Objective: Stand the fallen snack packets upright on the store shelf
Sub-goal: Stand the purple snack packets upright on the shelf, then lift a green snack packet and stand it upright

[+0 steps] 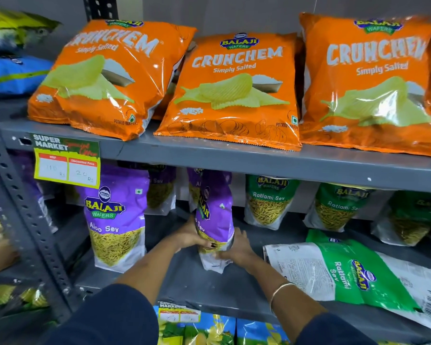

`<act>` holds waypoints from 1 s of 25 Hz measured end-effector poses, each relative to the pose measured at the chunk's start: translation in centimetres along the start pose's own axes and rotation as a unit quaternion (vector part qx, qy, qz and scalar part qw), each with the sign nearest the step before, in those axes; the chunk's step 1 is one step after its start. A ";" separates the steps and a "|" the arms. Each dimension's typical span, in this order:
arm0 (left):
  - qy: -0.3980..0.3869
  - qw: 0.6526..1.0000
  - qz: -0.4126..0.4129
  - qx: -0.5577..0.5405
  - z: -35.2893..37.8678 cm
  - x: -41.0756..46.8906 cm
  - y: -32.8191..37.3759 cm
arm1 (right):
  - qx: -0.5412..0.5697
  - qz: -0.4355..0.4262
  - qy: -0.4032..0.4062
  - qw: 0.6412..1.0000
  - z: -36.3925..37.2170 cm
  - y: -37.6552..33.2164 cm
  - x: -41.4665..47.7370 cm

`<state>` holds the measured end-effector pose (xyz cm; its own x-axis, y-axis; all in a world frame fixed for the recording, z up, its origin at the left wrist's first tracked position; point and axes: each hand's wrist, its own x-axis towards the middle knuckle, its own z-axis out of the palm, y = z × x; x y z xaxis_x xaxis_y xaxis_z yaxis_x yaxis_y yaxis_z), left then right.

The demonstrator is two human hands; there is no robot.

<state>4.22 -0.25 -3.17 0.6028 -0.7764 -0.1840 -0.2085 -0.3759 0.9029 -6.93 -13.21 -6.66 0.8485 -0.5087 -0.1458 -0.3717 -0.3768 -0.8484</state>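
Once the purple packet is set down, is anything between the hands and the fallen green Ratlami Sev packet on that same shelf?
Nothing visible. The fallen green Ratlami Sev packet lies flat just right of the right hand, with bare shelf between. Both hands, the left hand too, grip the purple Aloo Sev packet.

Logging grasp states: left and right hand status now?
Left hand: closed on the purple Aloo Sev packet.
Right hand: holding the same packet's other side.

On the grey metal shelf (234, 168): three orange Crunchem crisp bags (234, 95) above | four purple Aloo Sev pouches (115, 220) below | four green Ratlami Sev pouches (269, 202) below
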 end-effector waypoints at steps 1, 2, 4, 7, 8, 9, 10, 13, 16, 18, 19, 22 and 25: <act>0.007 1.000 -0.007 -0.004 -0.3 0.3 -0.1 | 0.056 -0.003 0.019 0.998 -0.4 0.2 0.1; 0.017 1.000 -0.022 -0.013 -0.9 0.3 -0.2 | 0.074 -0.003 0.023 0.997 -0.8 0.6 0.2; 0.023 0.998 -0.057 -0.015 -2.3 0.5 -0.5 | 0.081 -0.019 0.041 0.996 -1.8 1.4 0.7; 0.036 0.998 -0.054 -0.011 -2.7 0.4 -0.5 | 0.090 -0.044 0.048 0.994 -2.5 1.0 1.5; 0.054 0.997 -0.048 -0.020 -2.6 0.4 -0.5 | 0.118 -0.031 0.039 0.992 -2.7 0.3 1.3; 0.065 0.996 -0.045 -0.031 -2.2 0.3 -0.4 | 0.137 -0.016 0.022 0.990 -2.8 -0.2 1.1; 0.069 0.996 -0.038 -0.043 -1.8 0.2 -0.3 | 0.151 -0.009 0.004 0.989 -2.9 -0.4 1.0; 0.082 0.995 -0.033 -0.051 -0.9 -0.2 0.2 | 0.157 -0.013 -0.023 0.987 -2.8 -0.3 1.0; 0.073 0.995 -0.055 -0.042 -1.1 -0.3 0.1 | 0.150 -0.006 -0.003 0.989 -2.9 -0.8 0.3; 0.033 0.989 -0.143 0.001 -1.5 -0.5 -0.1 | 0.129 0.005 0.021 0.991 -3.4 -0.9 -0.4; -0.008 0.977 -0.205 0.050 -1.6 -0.7 0.0 | 0.110 0.019 0.044 0.993 -3.8 -1.0 -0.8; -0.217 0.910 -0.326 0.136 -0.3 -1.0 1.2 | 0.062 0.097 0.152 0.982 -6.9 -0.6 -2.0; -0.334 0.884 -0.291 0.150 4.1 -0.2 4.3 | 0.003 0.237 0.147 0.960 -11.4 0.5 -4.9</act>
<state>0.04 -3.77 -0.85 0.1070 -0.4953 -0.8621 -0.2684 -0.8493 0.4546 -15.57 -19.69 -0.57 0.4423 -0.8184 -0.3668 -0.6867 -0.0460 -0.7255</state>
